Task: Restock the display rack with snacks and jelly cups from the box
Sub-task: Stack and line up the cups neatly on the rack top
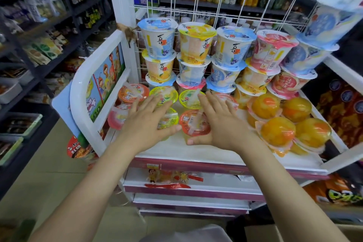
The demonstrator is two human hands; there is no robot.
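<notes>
Both hands hovering over small jelly cups on top shelf [196, 149] of white rack [92, 92]. Left hand [146, 124] spreading flat, fingers straight, lying over yellow-lid cup [168, 119]. Right hand [220, 122] also flat, fingers loose, thumb tucking under near edge of red-lid cup [193, 123], cup sitting just left of palm. Tall cup stacks [196, 55] standing behind fingertips, orange domes [279, 129] sitting off to right.

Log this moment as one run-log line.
left hand: open on jelly cups | right hand: open, beside red-lidded cup | rack: partly stocked
</notes>
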